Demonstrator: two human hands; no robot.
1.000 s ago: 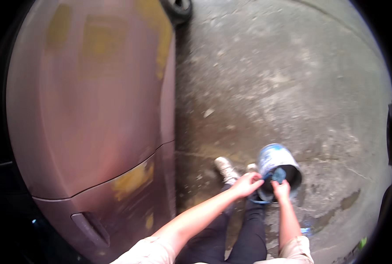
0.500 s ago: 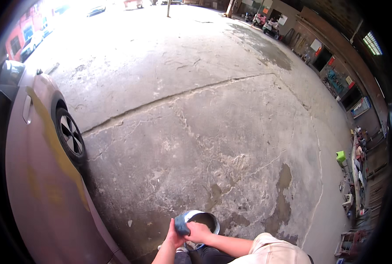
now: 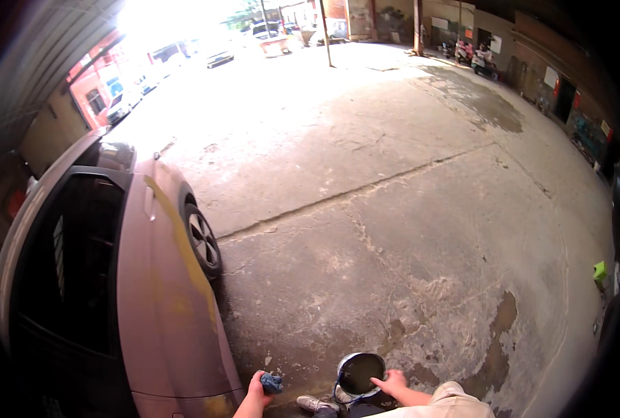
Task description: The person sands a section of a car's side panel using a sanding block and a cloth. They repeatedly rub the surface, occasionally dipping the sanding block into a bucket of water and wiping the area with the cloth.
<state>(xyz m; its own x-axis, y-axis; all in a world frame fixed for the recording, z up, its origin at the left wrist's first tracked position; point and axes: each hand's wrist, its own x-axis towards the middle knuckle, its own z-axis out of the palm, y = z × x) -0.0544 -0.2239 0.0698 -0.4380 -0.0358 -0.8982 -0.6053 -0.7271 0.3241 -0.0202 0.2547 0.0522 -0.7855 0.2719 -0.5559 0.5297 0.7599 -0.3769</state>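
Observation:
A crumpled blue cloth (image 3: 272,383) is gripped in my left hand (image 3: 255,394), close to the rear side of a dusty pink car (image 3: 160,327). Yellowish patches (image 3: 184,251) run along the car's side. By my feet stands a round bucket (image 3: 342,365) with a pale rim and dark liquid (image 3: 363,372) inside. My right hand (image 3: 394,383) is at the bucket's right rim, its fingers apart and reaching over the edge, with nothing seen in them. Whether it touches the rim I cannot tell.
My shoe (image 3: 317,403) rests left of the bucket. Cracked concrete floor (image 3: 310,279) spreads ahead, with wet patches (image 3: 498,341) to the right. A bright green object (image 3: 599,272) stands at the right edge. Posts (image 3: 417,28) and parked vehicles are at the back.
My hands have parted: the left has moved toward the car with the cloth, while the right has let go of it and moved to the bucket's right side. The view has swung left and up.

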